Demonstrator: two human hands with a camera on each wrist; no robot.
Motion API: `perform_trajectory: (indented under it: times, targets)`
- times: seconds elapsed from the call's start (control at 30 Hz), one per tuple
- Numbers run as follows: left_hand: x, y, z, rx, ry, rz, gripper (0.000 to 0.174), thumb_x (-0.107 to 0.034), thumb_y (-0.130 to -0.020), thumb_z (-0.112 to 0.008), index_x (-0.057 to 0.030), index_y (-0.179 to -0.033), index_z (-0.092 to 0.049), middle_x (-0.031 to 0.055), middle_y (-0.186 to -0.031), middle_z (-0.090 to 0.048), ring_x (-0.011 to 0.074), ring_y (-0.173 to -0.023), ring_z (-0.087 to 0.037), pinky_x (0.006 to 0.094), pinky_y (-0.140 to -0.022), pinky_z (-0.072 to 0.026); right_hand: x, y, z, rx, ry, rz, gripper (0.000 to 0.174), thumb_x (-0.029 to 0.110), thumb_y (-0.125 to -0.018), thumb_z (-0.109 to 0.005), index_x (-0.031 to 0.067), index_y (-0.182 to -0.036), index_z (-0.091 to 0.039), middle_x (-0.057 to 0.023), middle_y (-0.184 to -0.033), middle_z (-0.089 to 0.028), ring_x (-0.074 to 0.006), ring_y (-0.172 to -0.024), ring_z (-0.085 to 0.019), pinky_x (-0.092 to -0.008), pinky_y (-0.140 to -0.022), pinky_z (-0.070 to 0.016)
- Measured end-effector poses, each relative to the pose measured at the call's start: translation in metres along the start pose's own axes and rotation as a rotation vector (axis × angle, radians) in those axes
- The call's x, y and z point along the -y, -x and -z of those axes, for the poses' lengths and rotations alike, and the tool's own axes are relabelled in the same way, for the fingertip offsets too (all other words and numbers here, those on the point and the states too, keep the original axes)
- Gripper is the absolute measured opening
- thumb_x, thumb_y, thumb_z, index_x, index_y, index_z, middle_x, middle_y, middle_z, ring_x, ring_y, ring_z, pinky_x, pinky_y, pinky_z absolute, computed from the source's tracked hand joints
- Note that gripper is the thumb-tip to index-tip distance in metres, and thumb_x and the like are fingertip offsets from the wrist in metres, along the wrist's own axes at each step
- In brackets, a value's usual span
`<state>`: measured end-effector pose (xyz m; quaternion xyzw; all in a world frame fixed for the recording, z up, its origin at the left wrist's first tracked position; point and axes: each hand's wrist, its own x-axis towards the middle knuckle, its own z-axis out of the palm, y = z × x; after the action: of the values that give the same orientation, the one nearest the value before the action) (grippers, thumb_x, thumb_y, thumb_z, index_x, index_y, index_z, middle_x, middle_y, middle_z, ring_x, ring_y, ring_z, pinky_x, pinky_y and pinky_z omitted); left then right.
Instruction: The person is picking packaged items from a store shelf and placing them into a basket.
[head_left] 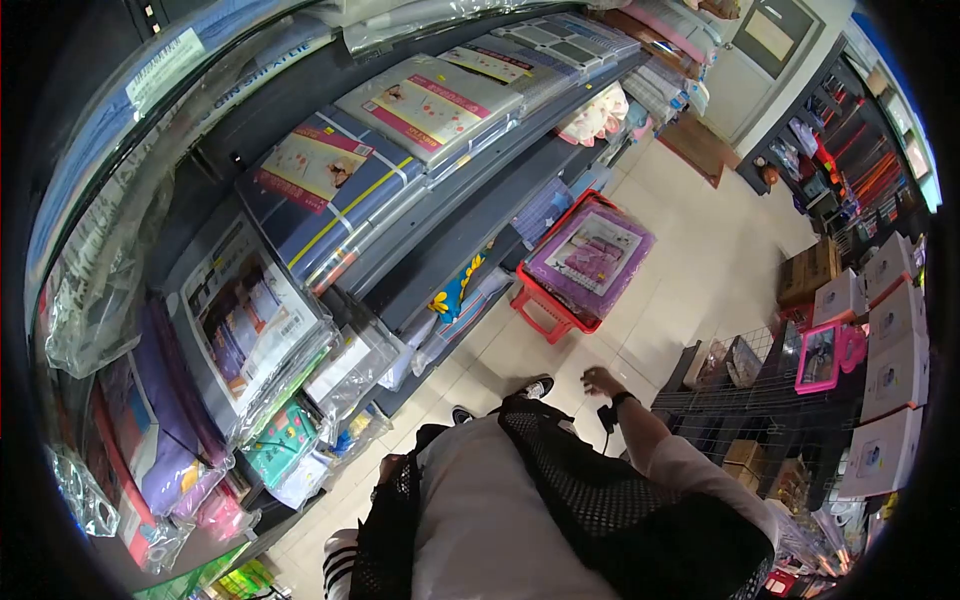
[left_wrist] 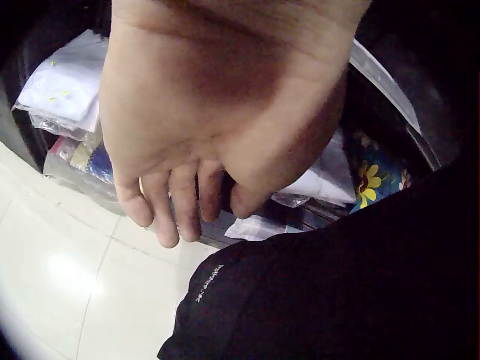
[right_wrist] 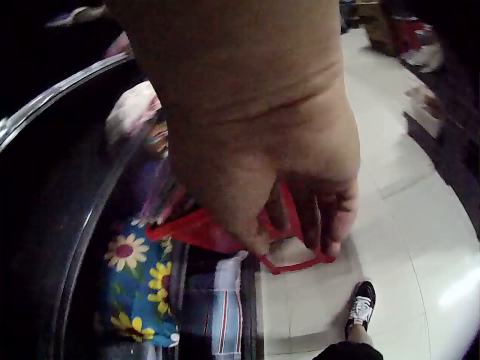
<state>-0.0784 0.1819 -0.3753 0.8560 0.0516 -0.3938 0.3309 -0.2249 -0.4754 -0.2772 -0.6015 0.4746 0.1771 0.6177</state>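
Observation:
My left hand [left_wrist: 217,112] hangs beside the black trousers with its fingers loosely bent and nothing in them; in the head view only a bit of it [head_left: 392,466] shows by the vest. My right hand [head_left: 603,382] is held out over the floor, empty, its fingers relaxed. In the right wrist view the right hand [right_wrist: 277,172] covers part of a red basket [right_wrist: 195,229] that stands beyond it. On that basket [head_left: 545,322], in the head view, lies a purple packaged bedding set [head_left: 590,262]. No contact between hand and basket can be made out.
Dark shelves [head_left: 440,215] with packaged bedding run along the left. A wire rack [head_left: 690,400] and stacked white boxes [head_left: 888,375] stand on the right. Tiled floor [head_left: 690,230] lies between, with a brown mat [head_left: 690,148] near the door [head_left: 765,60].

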Motion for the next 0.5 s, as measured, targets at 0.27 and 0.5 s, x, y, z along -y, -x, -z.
perform_trajectory:
  times: [0.27, 0.5]
  targets:
    - [-0.042, 0.003, 0.022, 0.015, -0.089, -0.142, 0.017, -0.017, -0.08, -0.056, -0.0081, -0.066, -0.063, 0.0093, -0.07, -0.067, 0.0248, -0.072, -0.068, 0.0388, -0.058, -0.0523, -0.066, 0.044, -0.018, -0.182, -0.011, -0.21, 0.017, 0.012, -0.088, -0.058, 0.0005, -0.1, -0.062, -0.0158, -0.084, -0.066, -0.0289, -0.065, -0.067, -0.0371, -0.052, -0.0535]
    - [-0.033, -0.005, 0.009, -0.083, -0.788, -0.597, 0.006, -0.015, -0.073, -0.066, -0.0121, -0.069, -0.064, 0.0068, -0.072, -0.067, 0.0283, -0.069, -0.066, 0.0388, -0.056, -0.0522, -0.059, 0.048, -0.019, -0.156, -0.085, -0.176, 0.027, 0.01, -0.085, -0.063, 0.0015, -0.11, -0.058, -0.0152, -0.084, -0.065, -0.0268, -0.062, -0.066, -0.0341, -0.049, -0.0526]
